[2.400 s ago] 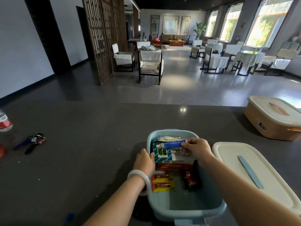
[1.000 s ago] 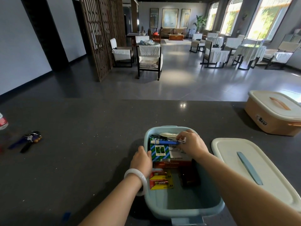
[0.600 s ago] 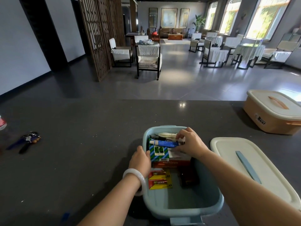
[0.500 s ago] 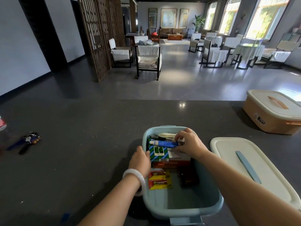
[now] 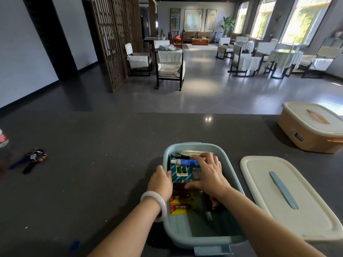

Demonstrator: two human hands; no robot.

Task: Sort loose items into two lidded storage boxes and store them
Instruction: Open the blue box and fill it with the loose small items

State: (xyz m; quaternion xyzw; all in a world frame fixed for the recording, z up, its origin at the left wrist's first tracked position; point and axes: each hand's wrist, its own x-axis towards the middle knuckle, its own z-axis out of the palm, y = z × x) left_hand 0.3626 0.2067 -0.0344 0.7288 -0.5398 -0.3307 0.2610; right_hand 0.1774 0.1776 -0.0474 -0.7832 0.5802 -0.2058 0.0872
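An open light-blue storage box [image 5: 230, 167] sits on the dark counter in front of me. Inside lie a blue-and-white tube [image 5: 182, 161], a green-and-blue striped carton [image 5: 181, 173], yellow-and-red battery packs [image 5: 181, 205], a black pen [image 5: 176, 155] and a white item [image 5: 193, 151] at the far end. My left hand [image 5: 161, 180] grips the box's left rim, fingers curled over it. My right hand [image 5: 209, 173] lies flat inside the box, fingers straight on the tube and the cartons. The box's cream lid [image 5: 306, 210] with a blue handle lies beside it on the right.
A closed orange box [image 5: 313, 130] with a cream lid stands at the far right of the counter. A bunch of keys [image 5: 32, 159] and a bottle [image 5: 2, 140] lie at the left edge. Beyond the counter is a room with chairs and tables.
My right hand set the tube down on the cartons, released its pinch and now lies flat over the items. My left hand has stayed on the rim.
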